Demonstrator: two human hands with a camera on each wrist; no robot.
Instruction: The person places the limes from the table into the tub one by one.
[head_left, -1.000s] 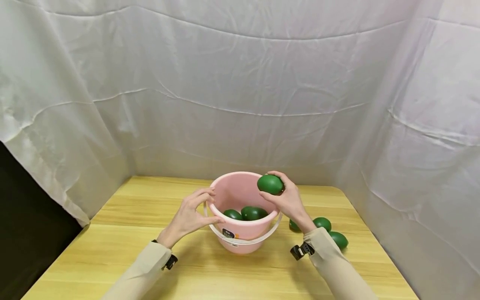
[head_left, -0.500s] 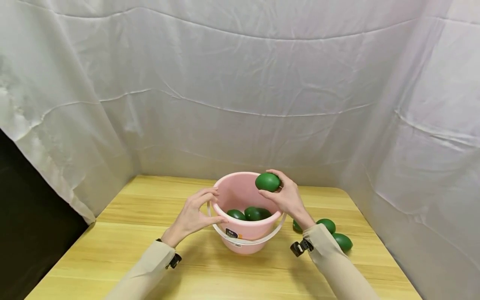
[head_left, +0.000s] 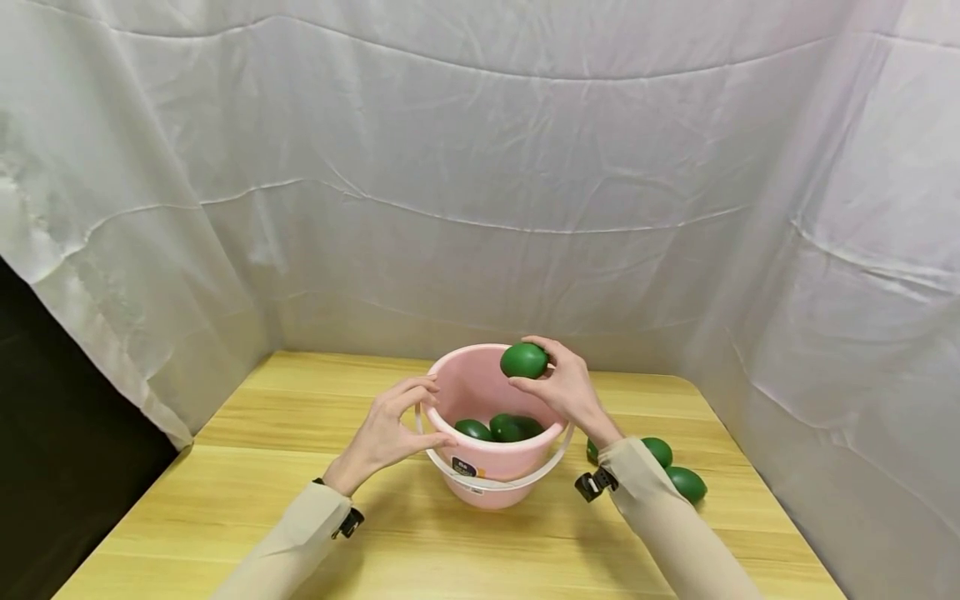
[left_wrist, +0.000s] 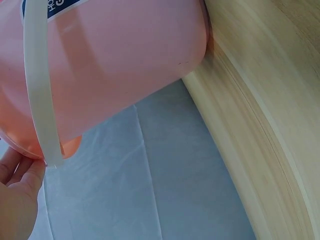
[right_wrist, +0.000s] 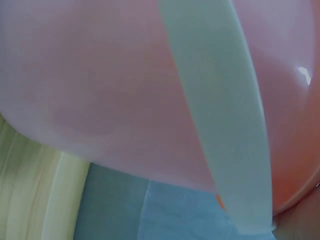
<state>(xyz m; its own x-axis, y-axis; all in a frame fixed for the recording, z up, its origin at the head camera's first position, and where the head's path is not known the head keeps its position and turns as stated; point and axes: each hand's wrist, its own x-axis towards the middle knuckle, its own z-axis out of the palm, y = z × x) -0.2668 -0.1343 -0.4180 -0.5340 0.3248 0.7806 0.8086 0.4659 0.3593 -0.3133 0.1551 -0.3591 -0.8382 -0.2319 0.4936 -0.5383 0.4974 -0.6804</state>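
A pink bucket (head_left: 510,460) with a white handle (head_left: 517,482) hanging at its front stands upright on the table. My left hand (head_left: 384,427) grips its left rim, thumb at the front and fingertips over the edge; the left wrist view shows the fingers (left_wrist: 20,170) at the rim. Above the bucket's opening, my right hand (head_left: 566,387) holds a smooth green oval fruit (head_left: 523,360) between thumb and fingers. Similar fruits (head_left: 472,430) lie at the bottom of the bucket. In the right wrist view, the bucket wall (right_wrist: 100,90) and handle (right_wrist: 220,110) hide most of that hand.
On the wooden table (head_left: 420,558), right of the bucket, several more green fruits (head_left: 687,484) lie close together, partly behind the right sleeve (head_left: 660,508). Pale cloth (head_left: 480,167) hangs at the back and sides. A dark area (head_left: 67,433) shows at the left.
My right hand has shifted a little left with the green oval fruit, further over the bucket's opening. The left hand stays on the rim. The head view has turned slightly.
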